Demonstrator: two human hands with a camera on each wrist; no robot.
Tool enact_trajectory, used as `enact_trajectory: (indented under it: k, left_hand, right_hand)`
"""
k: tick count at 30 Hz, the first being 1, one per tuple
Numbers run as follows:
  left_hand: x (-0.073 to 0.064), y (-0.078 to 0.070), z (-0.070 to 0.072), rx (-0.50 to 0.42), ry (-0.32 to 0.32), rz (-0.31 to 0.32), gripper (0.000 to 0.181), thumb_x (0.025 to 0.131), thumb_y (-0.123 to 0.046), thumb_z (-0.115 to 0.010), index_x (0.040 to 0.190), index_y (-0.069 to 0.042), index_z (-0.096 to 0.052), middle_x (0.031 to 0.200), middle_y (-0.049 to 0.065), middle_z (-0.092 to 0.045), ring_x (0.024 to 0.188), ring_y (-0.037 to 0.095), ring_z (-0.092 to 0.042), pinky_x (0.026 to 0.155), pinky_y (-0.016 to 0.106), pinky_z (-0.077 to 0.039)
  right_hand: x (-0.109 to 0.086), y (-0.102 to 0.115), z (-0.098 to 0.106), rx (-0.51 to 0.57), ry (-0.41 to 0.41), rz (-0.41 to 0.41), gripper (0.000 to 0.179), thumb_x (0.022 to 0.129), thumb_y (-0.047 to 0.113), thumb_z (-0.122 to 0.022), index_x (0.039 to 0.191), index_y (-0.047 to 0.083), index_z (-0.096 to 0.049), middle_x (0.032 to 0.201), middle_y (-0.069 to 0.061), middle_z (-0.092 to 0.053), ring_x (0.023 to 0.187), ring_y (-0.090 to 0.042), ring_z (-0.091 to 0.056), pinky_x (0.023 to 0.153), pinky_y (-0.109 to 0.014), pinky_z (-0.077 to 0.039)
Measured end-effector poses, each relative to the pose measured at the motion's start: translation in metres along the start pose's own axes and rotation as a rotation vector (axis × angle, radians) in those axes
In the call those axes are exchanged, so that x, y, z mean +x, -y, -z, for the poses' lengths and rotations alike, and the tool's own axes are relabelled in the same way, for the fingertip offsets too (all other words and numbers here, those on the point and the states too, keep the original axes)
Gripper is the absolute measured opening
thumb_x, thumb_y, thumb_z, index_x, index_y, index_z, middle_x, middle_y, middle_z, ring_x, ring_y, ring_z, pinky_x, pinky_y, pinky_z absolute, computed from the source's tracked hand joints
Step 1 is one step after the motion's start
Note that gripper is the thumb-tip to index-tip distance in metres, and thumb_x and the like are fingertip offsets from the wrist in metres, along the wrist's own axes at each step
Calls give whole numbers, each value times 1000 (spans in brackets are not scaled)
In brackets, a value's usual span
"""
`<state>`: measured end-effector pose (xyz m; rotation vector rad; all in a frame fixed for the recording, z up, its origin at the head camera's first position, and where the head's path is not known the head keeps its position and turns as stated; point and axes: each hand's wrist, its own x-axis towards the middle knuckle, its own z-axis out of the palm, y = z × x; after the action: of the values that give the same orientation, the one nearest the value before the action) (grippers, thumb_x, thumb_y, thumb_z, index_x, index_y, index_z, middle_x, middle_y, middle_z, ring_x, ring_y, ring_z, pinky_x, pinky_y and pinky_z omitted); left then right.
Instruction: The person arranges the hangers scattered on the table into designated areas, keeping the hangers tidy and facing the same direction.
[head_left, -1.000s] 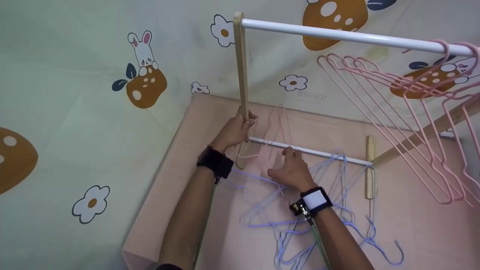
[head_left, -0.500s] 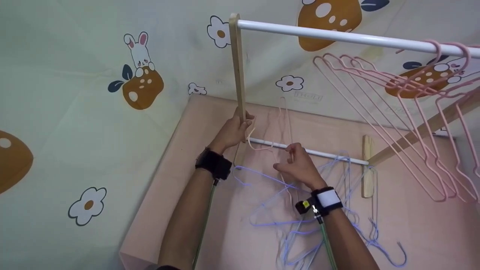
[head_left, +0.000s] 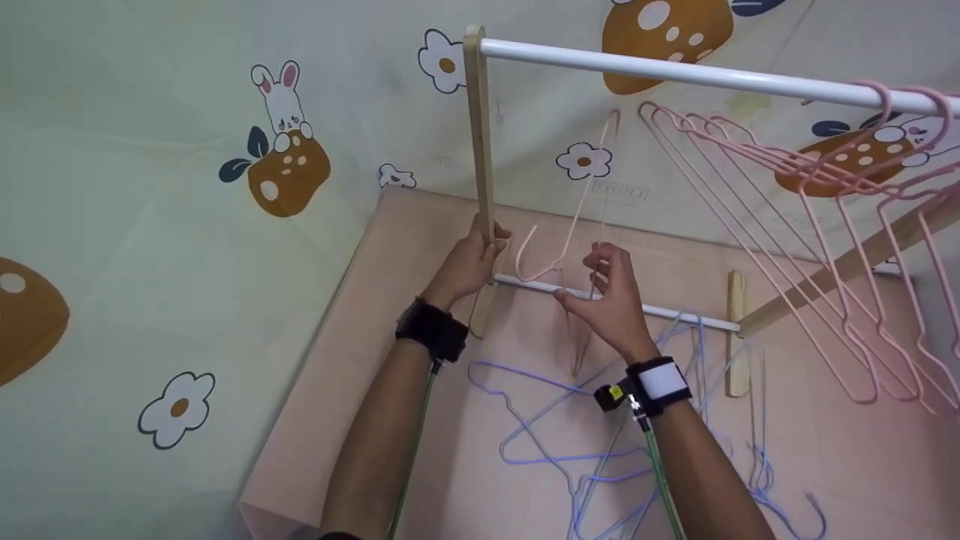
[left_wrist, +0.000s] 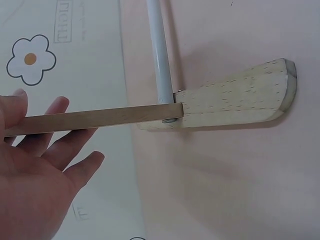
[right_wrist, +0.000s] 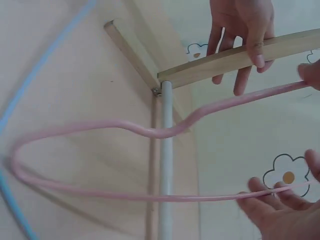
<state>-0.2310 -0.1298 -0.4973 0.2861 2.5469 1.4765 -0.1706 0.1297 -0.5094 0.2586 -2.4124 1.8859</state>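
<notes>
My left hand (head_left: 469, 259) grips the wooden upright post (head_left: 478, 135) of a small clothes rack, low down near its foot. In the left wrist view the thumb lies on one side of the post and the fingers behind it. My right hand (head_left: 611, 292) holds a pink hanger (head_left: 577, 217) over the lower white bar (head_left: 517, 281). The hanger is tilted, one end up toward the wall and its hook to the left. In the right wrist view, thumb and fingers (right_wrist: 270, 210) are at the two long wires of the pink hanger (right_wrist: 120, 125).
Several pink hangers (head_left: 890, 101) hang from the rack's top white bar (head_left: 675, 71) at right. Blue hangers (head_left: 525, 376) lie tangled on the pink-covered surface (head_left: 337, 360) below the right hand. A patterned wall covering (head_left: 187, 300) stands behind and at left.
My right hand has risen and moved slightly right, lifting the pink hanger from beside the lower bar. The blue hangers beneath have shifted a little. My left hand stays on the post.
</notes>
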Motion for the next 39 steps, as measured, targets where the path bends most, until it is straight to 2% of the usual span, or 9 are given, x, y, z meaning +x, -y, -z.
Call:
enact_trajectory:
  k: [4,8,13,17,20,26,31,36,39]
  left_hand:
    - [3,0,-5,12,-17,-10,23,119,-16,-47,141,-7,-45,152,13,-65,123,31,-68,88,45,-59]
    - [3,3,-6,35,-53,-20,23,119,-15,-46,141,-9,-45,150,14,-66,126,34,-68,90,45,-59]
    - [-1,10,0,11,-99,-34,22,120,-14,-44,141,-8,-45,149,15,-66,117,42,-69,84,47,-59]
    - [-3,19,4,21,-127,-52,23,120,-14,-43,141,-6,-44,150,15,-65,104,35,-68,78,41,-56]
    - [-5,23,7,20,-145,-53,23,120,-13,-43,141,-6,-43,150,16,-65,94,31,-64,73,38,-53]
    - [-8,25,11,-23,-158,-17,22,120,-13,-43,141,-9,-43,148,16,-65,90,30,-64,71,37,-54]
    - [-9,24,11,-35,-163,-6,20,120,-13,-42,140,-9,-44,147,17,-65,101,34,-67,75,39,-55]
    - [-8,22,9,-40,-176,11,22,120,-13,-41,141,-7,-43,147,19,-64,123,43,-65,82,45,-55]
    - [-7,21,7,-42,-169,25,22,120,-14,-41,141,-7,-44,148,19,-64,129,43,-62,86,48,-56]
  right_hand:
    - [-2,7,11,-38,-32,114,66,84,3,-94,134,0,-51,168,-16,-38,143,-37,-51,116,-59,-46]
    - [-12,14,25,-62,1,165,68,84,2,-94,138,2,-53,172,-12,-40,142,-33,-52,107,-61,-51]
    - [-29,23,42,-74,41,200,72,85,1,-93,146,-1,-53,171,-11,-44,142,-33,-55,108,-52,-52]
    - [-45,30,56,-62,45,210,67,86,-5,-91,144,-3,-58,167,-13,-49,142,-32,-58,110,-41,-53]
    - [-54,36,65,-87,39,210,58,88,-6,-88,140,-2,-63,165,-13,-52,139,-28,-60,107,-34,-54]
    - [-67,55,82,-131,65,228,39,100,-5,-77,137,1,-68,151,-9,-63,134,-23,-62,100,-32,-57]
    - [-74,70,94,-154,125,239,18,110,-5,-60,123,-1,-72,126,-6,-73,124,-21,-68,100,-25,-53]
    - [-79,76,99,-204,160,243,20,113,-3,-53,114,1,-72,120,-3,-71,115,-20,-68,97,-23,-51]
    - [-83,74,99,-246,124,221,23,114,0,-51,111,3,-74,111,0,-70,104,-22,-69,91,-22,-52]
